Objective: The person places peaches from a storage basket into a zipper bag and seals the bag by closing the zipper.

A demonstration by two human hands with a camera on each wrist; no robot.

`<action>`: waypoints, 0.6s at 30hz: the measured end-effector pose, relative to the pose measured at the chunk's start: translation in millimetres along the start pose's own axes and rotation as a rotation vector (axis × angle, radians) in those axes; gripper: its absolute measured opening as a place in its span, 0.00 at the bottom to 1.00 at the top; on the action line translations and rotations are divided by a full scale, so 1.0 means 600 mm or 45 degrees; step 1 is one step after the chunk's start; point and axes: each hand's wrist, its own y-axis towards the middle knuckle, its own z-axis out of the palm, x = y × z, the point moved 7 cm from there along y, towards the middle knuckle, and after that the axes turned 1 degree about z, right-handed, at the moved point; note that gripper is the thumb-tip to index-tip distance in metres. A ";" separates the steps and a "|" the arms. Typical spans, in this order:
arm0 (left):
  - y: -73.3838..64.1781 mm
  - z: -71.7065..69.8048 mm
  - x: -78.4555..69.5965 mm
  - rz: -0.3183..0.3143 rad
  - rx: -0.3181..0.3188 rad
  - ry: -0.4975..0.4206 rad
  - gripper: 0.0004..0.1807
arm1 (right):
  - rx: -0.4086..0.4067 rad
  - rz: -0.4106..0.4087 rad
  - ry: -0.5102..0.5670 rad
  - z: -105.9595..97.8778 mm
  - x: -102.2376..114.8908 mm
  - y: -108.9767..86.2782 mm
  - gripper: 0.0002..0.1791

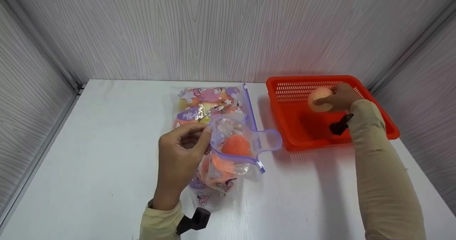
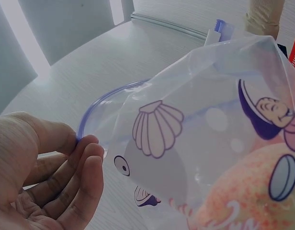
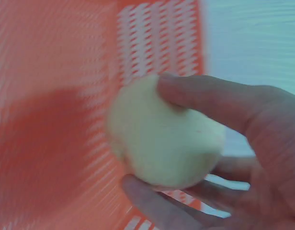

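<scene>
My left hand pinches the purple zip rim of a clear printed bag between thumb and fingers. The bag's mouth gapes, and an orange-red round fruit shows inside. Over the red plastic basket, my right hand grips a pale, yellowish-pink apple, thumb on one side and fingers round the other. The apple is held above the basket floor, near its slotted wall. In the left wrist view, a speckled yellow-and-red fruit shows through the film.
Behind the held bag lies another printed zip bag filled with colourful fruit, its purple slider strip along the right side. Both bags rest on or over the white table. Pale wood-grain panels enclose the back and sides.
</scene>
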 end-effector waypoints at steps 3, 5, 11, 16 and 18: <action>0.001 0.004 -0.001 0.008 0.006 -0.015 0.05 | -0.161 -0.033 0.341 -0.018 0.042 -0.033 0.42; 0.001 0.004 -0.002 0.008 0.007 -0.025 0.05 | -0.264 -0.106 0.648 -0.022 0.076 -0.059 0.45; 0.002 0.005 -0.001 0.006 0.016 -0.043 0.06 | -0.367 -0.419 1.362 0.012 0.156 -0.158 0.38; 0.001 0.004 -0.001 -0.005 0.013 -0.043 0.06 | -0.328 -0.579 1.613 0.069 0.192 -0.234 0.31; 0.000 0.005 -0.003 -0.006 0.013 -0.043 0.06 | -0.336 -0.613 1.624 0.087 0.199 -0.259 0.29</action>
